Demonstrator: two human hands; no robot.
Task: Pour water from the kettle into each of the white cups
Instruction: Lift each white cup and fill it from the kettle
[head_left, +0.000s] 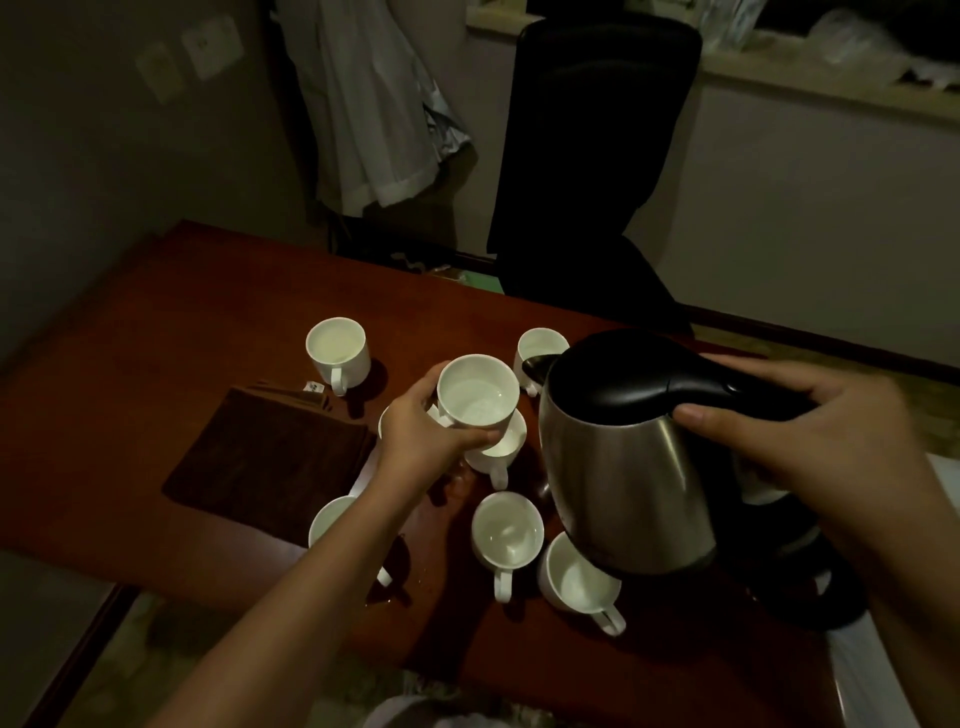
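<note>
Seven white cups (337, 348) visible, one in left hand (421, 431); one kettle (623, 467), right hand (810, 431)

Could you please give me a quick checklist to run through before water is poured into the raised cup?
1. Kettle held firmly by the right hand: ok.
2. Raised cup gripped by the left hand: ok.
3. Spout over the raised cup: not ok, it sits beside the rim.
4. Raised cup has room: ok, little water shows.
5. Kettle water level: cannot tell.
6. Table dry: not ok, droplets near the front cups.
</note>
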